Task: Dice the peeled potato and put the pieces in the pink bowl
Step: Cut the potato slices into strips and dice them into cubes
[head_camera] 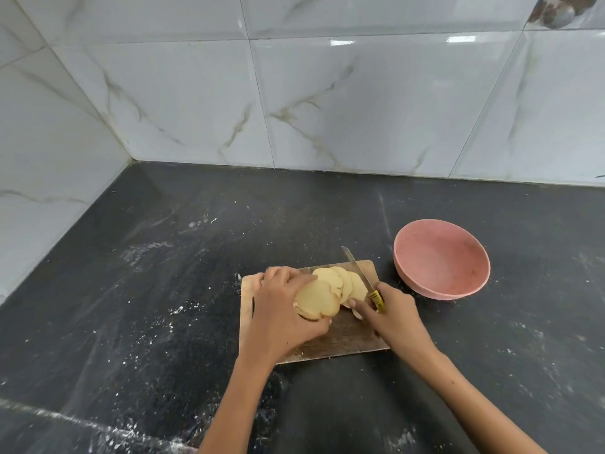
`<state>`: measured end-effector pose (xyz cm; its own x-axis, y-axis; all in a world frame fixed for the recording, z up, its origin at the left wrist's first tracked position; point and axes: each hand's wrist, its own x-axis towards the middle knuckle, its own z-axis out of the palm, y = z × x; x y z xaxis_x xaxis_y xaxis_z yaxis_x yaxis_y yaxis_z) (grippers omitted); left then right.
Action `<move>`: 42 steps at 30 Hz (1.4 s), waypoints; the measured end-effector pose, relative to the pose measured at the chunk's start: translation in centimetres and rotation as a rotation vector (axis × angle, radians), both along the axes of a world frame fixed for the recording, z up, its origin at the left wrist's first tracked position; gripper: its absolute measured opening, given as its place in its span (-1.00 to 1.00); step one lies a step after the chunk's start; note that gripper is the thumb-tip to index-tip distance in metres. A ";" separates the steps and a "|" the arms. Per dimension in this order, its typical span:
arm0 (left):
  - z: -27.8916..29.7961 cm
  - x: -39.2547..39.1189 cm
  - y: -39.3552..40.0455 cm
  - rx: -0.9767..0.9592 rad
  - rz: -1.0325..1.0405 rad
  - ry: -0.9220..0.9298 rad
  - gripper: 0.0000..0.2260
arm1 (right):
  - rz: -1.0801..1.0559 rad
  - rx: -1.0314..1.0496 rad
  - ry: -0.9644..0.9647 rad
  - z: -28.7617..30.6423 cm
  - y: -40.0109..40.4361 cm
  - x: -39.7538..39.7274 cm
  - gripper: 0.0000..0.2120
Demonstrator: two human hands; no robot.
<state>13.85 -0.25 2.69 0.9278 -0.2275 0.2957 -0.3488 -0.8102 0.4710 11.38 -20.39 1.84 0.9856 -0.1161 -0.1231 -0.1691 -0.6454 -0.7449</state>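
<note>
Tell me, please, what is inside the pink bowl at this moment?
Nothing shows inside the pink bowl: its inner wall and bottom look bare, with no potato pieces. The potato slices all lie on the cutting board. The near rim hides a narrow part of the inner wall.

Countertop (163, 290): dark stone, matte, w/ white powdery specks and smears, heaviest toward near-left edge. Back wall (360, 103): glossy white marble-look tiles, grey-brown veining, thin grout lines. Left wall (39, 152): same tile, meets back wall at corner. Bright light glints on upper tiles.
</note>
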 end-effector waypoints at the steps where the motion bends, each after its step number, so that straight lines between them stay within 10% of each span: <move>1: -0.2 -1.1 -0.3 0.019 -0.013 0.027 -0.40 | 0.018 -0.019 0.043 0.1 -0.4 -0.4 -0.74; 11: -2.8 -4.1 -2.1 0.152 -0.056 0.210 -0.31 | 0.054 0.028 0.204 -0.4 -1.4 -2.8 -0.77; 22: -2.7 -4.2 -0.1 0.122 -0.113 0.145 -0.69 | 0.193 -0.059 0.205 0.3 -1.6 -3.0 -0.82; 31: -3.9 -8.3 -3.6 0.018 0.294 0.089 -0.77 | 0.109 -0.084 -0.029 -0.2 0.9 -2.8 -0.87; 42: -3.4 -8.7 -5.7 -0.030 0.370 0.208 -0.45 | 0.151 -0.038 0.115 0.6 0.2 -3.6 -0.96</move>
